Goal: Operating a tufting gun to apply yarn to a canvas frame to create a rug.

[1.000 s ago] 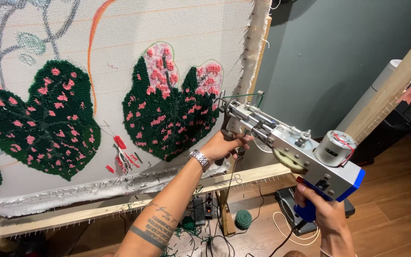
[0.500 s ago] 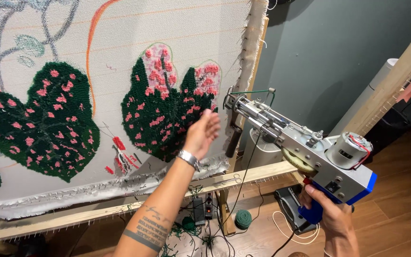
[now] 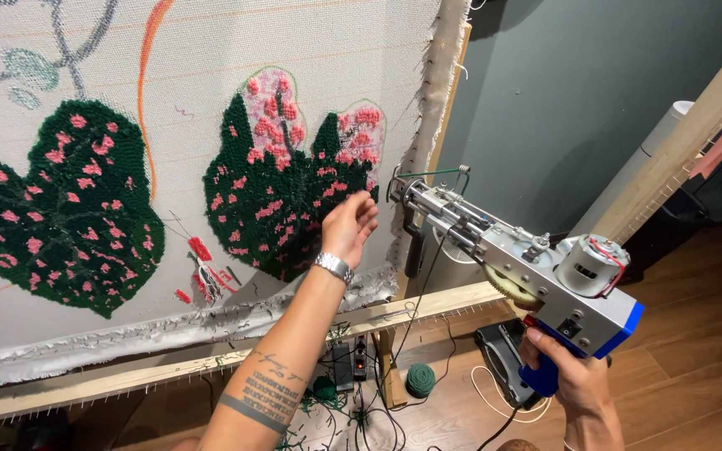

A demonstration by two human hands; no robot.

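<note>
A grey wall backs a wooden frame (image 3: 428,305) stretched with tufting cloth (image 3: 294,67). The left hand (image 3: 349,224), fingers loosely open, touches the green-and-pink tufted leaf (image 3: 282,196) near the cloth's right edge. The right hand (image 3: 566,376) grips the tufting gun (image 3: 520,267) by its blue handle, just beside the frame.

A matt, woven white backing cloth (image 3: 311,75) is seen, carrying rough, looped dark green and pink yarn pile (image 3: 286,192). A bare pale wooden frame rail (image 3: 428,305) shows. Brushed grey metal and glossy blue plastic form the tufting gun (image 3: 536,276).
</note>
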